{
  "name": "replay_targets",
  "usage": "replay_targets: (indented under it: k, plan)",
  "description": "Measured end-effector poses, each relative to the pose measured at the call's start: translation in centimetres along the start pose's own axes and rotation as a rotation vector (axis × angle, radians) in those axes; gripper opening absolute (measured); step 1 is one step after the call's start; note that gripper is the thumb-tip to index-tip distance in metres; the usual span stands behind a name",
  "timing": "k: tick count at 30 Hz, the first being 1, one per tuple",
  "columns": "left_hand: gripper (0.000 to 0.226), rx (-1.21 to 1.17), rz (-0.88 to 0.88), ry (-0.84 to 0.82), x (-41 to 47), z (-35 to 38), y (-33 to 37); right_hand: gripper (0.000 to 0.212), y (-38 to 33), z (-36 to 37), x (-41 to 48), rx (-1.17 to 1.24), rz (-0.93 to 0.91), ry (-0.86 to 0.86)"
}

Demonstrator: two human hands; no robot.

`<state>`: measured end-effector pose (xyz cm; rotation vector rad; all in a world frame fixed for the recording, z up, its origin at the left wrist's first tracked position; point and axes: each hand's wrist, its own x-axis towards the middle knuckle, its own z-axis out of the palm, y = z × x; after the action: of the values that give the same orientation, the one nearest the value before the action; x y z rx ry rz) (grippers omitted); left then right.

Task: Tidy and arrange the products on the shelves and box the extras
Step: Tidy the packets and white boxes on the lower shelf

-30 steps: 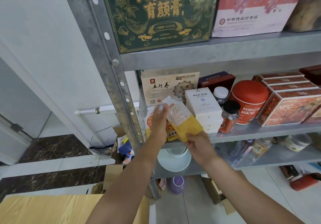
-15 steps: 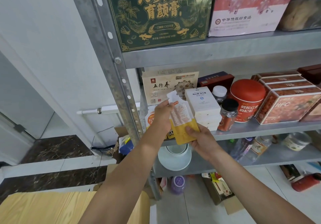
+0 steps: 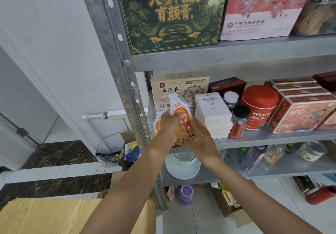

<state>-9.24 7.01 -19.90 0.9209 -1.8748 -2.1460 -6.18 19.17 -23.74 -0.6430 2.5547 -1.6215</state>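
Tilted a second ago, the orange pouch [image 3: 181, 118] stands spout-up at the middle shelf [image 3: 272, 137] front-left edge, left hand [image 3: 168, 127] gripping its left side, right hand [image 3: 199, 136] pressing straight fingers on its lower front.

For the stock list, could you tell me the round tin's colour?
Red, with white lettering; the tin shows best in the head view.
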Motion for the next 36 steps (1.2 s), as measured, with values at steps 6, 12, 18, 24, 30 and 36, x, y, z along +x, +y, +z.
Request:
replay_targets:
  k: [6, 12, 18, 24, 30, 36]
  plan:
    - [0.030, 0.033, -0.023, -0.018, -0.3, -0.7, 0.7, 0.011, 0.1, -1.4, 1.1, 0.571, 0.460, -0.101]
    - [0.030, -0.037, -0.129, -0.068, 0.0, -1.8, -0.5, 0.005, 0.2, 0.0, 2.6, 0.603, 0.479, -0.005]
    - [0.040, 0.383, 0.096, 0.235, 2.9, -2.9, -2.5, 0.031, 3.0, 2.3, 3.8, -0.305, 0.130, -0.059]
    - [0.083, 0.708, 0.029, 0.148, 4.9, -3.1, -4.1, 0.044, 6.2, 3.6, 5.0, -0.841, 0.076, -0.320]
    - [0.081, 1.029, -0.007, 0.052, 5.1, -3.0, -6.3, 0.032, 5.9, 5.0, 5.9, -0.848, 0.156, -0.166]
    - [0.067, 1.066, 0.011, 0.010, 6.1, -3.5, -6.2, 0.040, 4.7, 5.6, 6.8, -0.682, 0.335, 0.024]
